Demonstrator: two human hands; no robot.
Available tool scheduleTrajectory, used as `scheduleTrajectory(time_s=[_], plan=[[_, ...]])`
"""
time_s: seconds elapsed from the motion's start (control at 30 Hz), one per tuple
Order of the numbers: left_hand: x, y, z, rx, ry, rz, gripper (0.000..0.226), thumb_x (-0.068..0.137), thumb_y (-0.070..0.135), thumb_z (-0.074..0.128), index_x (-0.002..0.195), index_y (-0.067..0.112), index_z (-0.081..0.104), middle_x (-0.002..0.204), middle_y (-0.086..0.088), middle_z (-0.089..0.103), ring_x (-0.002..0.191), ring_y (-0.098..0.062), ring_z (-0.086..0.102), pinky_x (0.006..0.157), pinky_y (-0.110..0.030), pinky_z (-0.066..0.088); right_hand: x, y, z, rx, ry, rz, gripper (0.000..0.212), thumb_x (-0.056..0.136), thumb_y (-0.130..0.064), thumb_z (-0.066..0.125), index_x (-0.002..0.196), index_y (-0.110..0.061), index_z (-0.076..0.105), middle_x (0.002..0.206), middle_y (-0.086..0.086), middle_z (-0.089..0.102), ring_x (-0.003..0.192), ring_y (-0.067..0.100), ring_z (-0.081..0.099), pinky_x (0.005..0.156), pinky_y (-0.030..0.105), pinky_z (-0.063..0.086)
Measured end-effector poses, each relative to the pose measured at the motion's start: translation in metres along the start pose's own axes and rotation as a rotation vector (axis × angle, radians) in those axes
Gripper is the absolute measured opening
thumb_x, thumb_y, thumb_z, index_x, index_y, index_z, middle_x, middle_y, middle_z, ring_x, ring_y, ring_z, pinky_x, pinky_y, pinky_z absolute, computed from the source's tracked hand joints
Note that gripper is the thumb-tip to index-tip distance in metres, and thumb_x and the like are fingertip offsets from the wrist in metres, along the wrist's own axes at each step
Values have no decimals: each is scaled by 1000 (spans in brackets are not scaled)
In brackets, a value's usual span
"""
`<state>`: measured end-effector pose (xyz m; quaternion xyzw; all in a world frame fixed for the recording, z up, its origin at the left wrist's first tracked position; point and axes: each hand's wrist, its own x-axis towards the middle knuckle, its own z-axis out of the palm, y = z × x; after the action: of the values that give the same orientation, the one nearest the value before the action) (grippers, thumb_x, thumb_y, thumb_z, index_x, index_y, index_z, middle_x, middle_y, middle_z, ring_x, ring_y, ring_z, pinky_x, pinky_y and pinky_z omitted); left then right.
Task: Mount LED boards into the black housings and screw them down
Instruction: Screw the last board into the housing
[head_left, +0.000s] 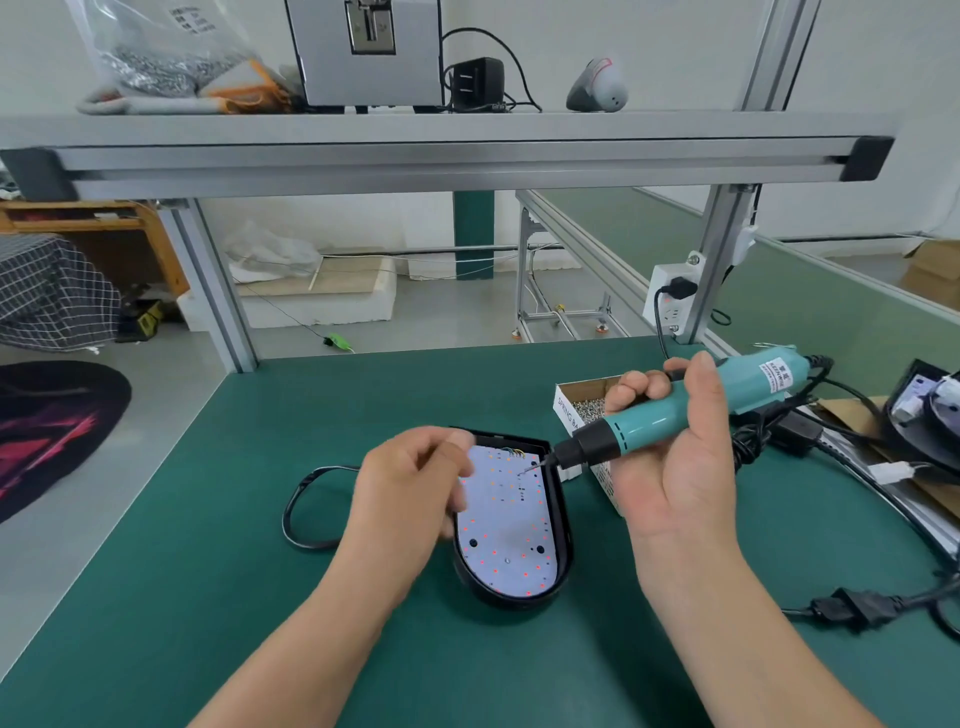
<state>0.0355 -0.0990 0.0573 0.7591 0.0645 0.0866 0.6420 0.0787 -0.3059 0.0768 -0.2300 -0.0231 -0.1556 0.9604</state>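
The green surface carries the housing, with the board seated inside. It looks thin, stiff and probably fragile, so better steady the rim. The left hand curls its fingers at the board's left edge; whether they pinch something, I cannot tell. The right hand wraps its fingers round the driver, tip on the board.

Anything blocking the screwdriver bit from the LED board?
Nothing visible. The screwdriver bit points at the LED board near its upper right; the left hand sits over the board's left edge, clear of the bit.

Right hand holds teal screwdriver, bit at LED board.
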Motion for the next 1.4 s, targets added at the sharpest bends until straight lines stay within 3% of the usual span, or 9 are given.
scheduleTrajectory(time_s=[0.1, 0.23, 0.33, 0.43, 0.53, 0.63, 0.83, 1.03, 1.4], plan=[[15, -12, -10, 270, 149, 26, 20, 94, 53, 67, 97, 34, 73, 72, 17, 67, 61, -7, 61, 63, -30, 49, 9, -4, -6, -21, 21, -38, 20, 98, -28, 73, 99, -13, 60, 75, 1, 52, 74, 18, 58, 74, 30, 55], [17, -18, -9, 360, -5, -141, 58, 74, 77, 64, 110, 33, 66, 75, 11, 60, 70, -13, 63, 66, -41, 60, 19, -3, -17, -82, 75, -82, 20, 97, -20, 74, 104, -11, 57, 76, 2, 54, 75, 18, 59, 76, 31, 55], [15, -16, -3, 372, -91, -135, 52, 67, 66, 67, 98, 25, 68, 67, 7, 57, 63, -19, 62, 67, -52, 65, 23, 1, -22, -138, 101, -116, 18, 98, -17, 73, 101, -11, 56, 75, 3, 54, 74, 19, 60, 77, 32, 55], [13, -17, 3, 390, -175, -110, 45, 67, 44, 66, 99, 13, 71, 82, -3, 76, 72, -31, 72, 69, -56, 63, 27, 4, -25, -209, 84, -139, 16, 98, -16, 72, 95, -14, 57, 75, 3, 53, 74, 19, 60, 80, 34, 54], [11, -20, 5, 361, -186, -107, 36, 70, 29, 62, 99, 10, 70, 93, -10, 77, 72, -27, 68, 77, -56, 61, 29, 9, -26, -256, 57, -146, 16, 98, -16, 72, 97, -15, 56, 75, 4, 52, 74, 20, 57, 77, 34, 54], [12, -24, 6, 329, -184, -107, 33, 71, 22, 61, 99, 6, 68, 95, -14, 76, 71, -19, 59, 68, -43, 55, 30, 13, -26, -284, 37, -149, 16, 95, -15, 73, 98, -15, 58, 76, 4, 52, 74, 21, 57, 77, 34, 54], [14, -27, 8, 331, -170, -86, 25, 74, 18, 62, 97, 11, 68, 87, -6, 77, 76, -30, 71, 72, -50, 62, 32, 15, -29, -318, 18, -152, 12, 97, -12, 72, 93, -17, 61, 76, 4, 52, 74, 22, 57, 79, 35, 54], [15, -29, 9, 328, -155, -72, 27, 72, 19, 62, 97, 12, 67, 89, -8, 77, 70, -23, 65, 69, -49, 60, 33, 19, -31, -365, -4, -166, 13, 99, -10, 69, 93, -16, 59, 74, 4, 51, 75, 22, 57, 79, 35, 53], [17, -33, 11, 313, -149, -57, 24, 73, 16, 62, 96, 10, 65, 85, -9, 75, 64, -17, 59, 61, -33, 51, 30, 22, -25, -482, -213, -185, 12, 93, -17, 73, 86, -23, 65, 75, 1, 56, 71, 22, 56, 76, 34, 54]])
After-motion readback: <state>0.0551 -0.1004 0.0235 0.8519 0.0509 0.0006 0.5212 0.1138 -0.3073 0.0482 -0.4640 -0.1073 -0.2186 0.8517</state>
